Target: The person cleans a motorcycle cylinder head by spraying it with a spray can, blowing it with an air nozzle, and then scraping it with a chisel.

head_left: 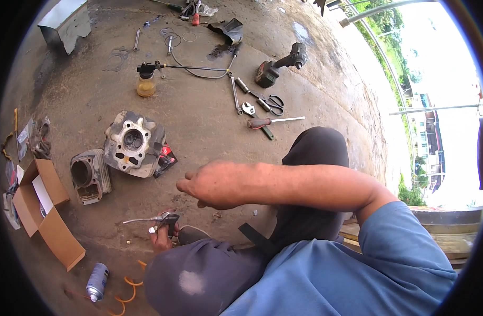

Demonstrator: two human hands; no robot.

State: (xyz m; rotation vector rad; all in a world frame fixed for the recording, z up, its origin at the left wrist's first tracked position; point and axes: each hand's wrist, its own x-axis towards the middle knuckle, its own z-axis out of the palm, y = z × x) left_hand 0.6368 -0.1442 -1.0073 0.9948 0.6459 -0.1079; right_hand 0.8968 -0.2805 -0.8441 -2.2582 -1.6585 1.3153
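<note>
My left hand (161,239), low beside my left knee, is closed around an air blow gun (169,223) with a dark body. Its thin silver nozzle points left over the floor. My right arm reaches across my body, and my right hand (217,184) hovers in front of my knees with its back turned up. Its fingers are mostly hidden beneath and slightly blurred, so what they hold, if anything, does not show. Ahead of it lie a cylinder head (133,143), a small black and red packet (165,160) and a finned engine cylinder (90,176).
An opened cardboard box (60,239), a spray can (97,282) and an orange coiled hose (128,295) are at left. Farther off are a torch-like tool on a jar (146,85), an adjustable wrench (257,120), a screwdriver (273,121), scissors (273,104) and a cordless impact driver (280,65).
</note>
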